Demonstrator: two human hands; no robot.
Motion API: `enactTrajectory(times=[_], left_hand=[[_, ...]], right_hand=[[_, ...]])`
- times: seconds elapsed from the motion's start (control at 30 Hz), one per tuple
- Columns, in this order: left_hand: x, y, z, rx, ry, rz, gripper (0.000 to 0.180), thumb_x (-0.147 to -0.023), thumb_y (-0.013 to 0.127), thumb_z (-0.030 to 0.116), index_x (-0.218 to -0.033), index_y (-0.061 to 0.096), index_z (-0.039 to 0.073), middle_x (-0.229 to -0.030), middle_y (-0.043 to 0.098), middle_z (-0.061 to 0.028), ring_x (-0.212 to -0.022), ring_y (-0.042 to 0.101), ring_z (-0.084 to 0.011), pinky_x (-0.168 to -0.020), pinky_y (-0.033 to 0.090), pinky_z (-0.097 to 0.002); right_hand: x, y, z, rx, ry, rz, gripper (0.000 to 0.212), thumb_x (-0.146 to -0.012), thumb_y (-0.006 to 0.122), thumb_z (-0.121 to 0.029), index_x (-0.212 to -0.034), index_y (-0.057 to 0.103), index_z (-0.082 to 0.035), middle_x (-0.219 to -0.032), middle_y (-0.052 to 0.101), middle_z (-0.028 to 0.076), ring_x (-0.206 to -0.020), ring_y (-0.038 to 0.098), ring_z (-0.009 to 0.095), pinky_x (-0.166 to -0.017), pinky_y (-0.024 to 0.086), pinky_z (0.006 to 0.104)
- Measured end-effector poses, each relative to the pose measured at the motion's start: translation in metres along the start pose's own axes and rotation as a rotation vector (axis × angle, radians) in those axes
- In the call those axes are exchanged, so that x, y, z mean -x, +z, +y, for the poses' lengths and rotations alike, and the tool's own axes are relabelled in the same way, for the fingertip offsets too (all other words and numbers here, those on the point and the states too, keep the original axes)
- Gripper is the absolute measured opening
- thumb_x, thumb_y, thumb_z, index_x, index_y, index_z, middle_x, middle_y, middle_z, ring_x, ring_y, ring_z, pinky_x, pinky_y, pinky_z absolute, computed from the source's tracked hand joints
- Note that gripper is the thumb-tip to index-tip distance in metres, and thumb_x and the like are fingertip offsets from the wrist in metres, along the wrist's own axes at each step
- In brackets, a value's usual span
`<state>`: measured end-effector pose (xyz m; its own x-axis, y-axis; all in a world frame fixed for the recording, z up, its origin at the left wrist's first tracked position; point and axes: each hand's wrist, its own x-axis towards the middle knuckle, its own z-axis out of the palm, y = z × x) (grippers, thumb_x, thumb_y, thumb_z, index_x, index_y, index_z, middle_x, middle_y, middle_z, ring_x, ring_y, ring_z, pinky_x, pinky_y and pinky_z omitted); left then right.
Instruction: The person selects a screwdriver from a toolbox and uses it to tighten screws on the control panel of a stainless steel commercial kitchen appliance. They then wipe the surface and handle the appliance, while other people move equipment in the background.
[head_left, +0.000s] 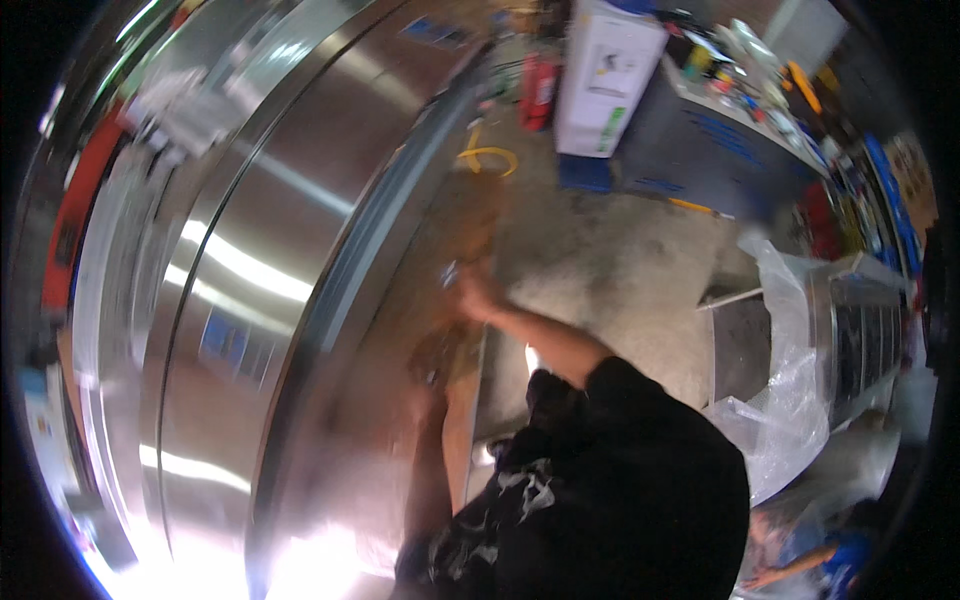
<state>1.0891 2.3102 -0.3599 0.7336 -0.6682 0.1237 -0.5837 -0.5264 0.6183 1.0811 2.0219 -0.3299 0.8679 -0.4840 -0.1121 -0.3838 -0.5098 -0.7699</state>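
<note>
Both hands, the right hand at twelve o'clock and the left hand nearer, are gripping a blurred brown cardboard piece against the curved steel panel, finger spread unclear, placement looking unfinished.

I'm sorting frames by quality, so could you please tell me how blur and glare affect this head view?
Head view: motion blur smears the whole frame, both hands included, the right hand and the left hand; strong glare whitens the curved steel panel at the lower edge; fisheye bending curves the edges.
</note>
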Motion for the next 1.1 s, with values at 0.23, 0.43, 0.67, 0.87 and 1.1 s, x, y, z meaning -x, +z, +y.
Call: enactTrajectory(times=[0.23,0.43,0.67,0.87,1.1], left_hand=[[0.029,0.062,0.002,-0.548,-0.448,-0.229,0.047,-0.099,0.061,0.029,-0.130,0.060,-0.006,-0.123,0.065,-0.0229,-0.117,0.062,-0.0383,-0.100,0.050,-0.0480],[-0.173,0.141,0.127,0.102,-0.287,-0.198,0.043,-0.099,0.061,0.029,-0.128,0.061,-0.003,-0.120,0.065,-0.0224,-0.114,0.063,-0.0380,-0.099,0.051,-0.0473],[-0.415,0.274,0.269,0.208,0.152,-0.596,0.041,-0.101,0.057,0.030,-0.129,0.060,0.001,-0.121,0.065,-0.0209,-0.113,0.063,-0.0375,-0.099,0.052,-0.0459],[-0.576,0.371,0.370,0.301,0.402,-0.806,0.039,-0.102,0.054,0.030,-0.130,0.060,0.004,-0.121,0.065,-0.0197,-0.112,0.063,-0.0371,-0.099,0.053,-0.0447],[-0.648,0.492,0.633,0.272,0.762,-0.657,0.048,-0.088,0.074,0.022,-0.126,0.061,-0.003,-0.125,0.062,-0.0223,-0.111,0.062,-0.0412,-0.097,0.050,-0.0487]], right_hand=[[-0.016,-0.030,0.061,-0.227,-0.042,-0.350,0.052,-0.101,0.057,-0.037,-0.142,0.055,-0.005,-0.139,0.056,0.019,-0.126,0.056,0.031,-0.100,0.049,0.0474],[-0.013,-0.099,0.166,-0.467,0.023,-0.152,0.057,-0.096,0.067,-0.032,-0.145,0.051,-0.007,-0.134,0.057,0.018,-0.119,0.060,0.029,-0.091,0.055,0.0468],[-0.007,-0.293,0.338,-1.037,-0.105,0.117,0.056,-0.097,0.066,-0.025,-0.147,0.047,-0.007,-0.135,0.060,0.017,-0.118,0.063,0.032,-0.095,0.056,0.0474],[-0.025,-0.428,0.395,-1.190,0.292,0.510,0.049,-0.096,0.069,-0.024,-0.136,0.048,-0.005,-0.122,0.061,0.016,-0.104,0.067,0.030,-0.082,0.059,0.0450],[-0.031,-0.624,0.480,-1.168,0.544,1.086,0.043,-0.095,0.073,-0.022,-0.123,0.048,-0.003,-0.106,0.063,0.016,-0.088,0.072,0.028,-0.067,0.063,0.0422]])
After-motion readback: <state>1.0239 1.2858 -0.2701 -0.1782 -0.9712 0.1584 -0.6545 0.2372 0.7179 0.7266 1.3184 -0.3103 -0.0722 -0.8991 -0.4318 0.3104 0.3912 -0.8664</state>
